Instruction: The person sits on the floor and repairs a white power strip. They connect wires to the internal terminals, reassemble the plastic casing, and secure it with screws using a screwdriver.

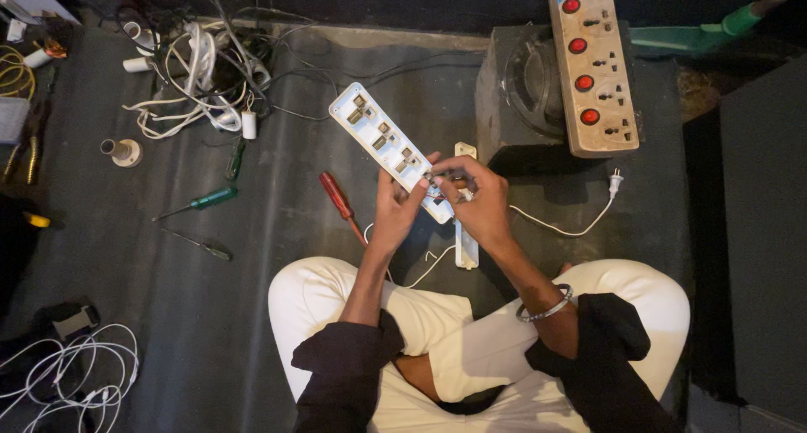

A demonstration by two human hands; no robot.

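Opened power strip: white casing, brass-coloured contacts showing inside. Second power strip: dirty beige, four red round switches, dark socket holes. Box under it: black. Screwdriver by the knee: red handle. Screwdriver further out: green handle; a smaller one has a dark green handle. Cable tangle: white with black strands. Plug lead: white. Floor: dark grey. Trousers: cream. Sleeves: black. Bangle: silver.
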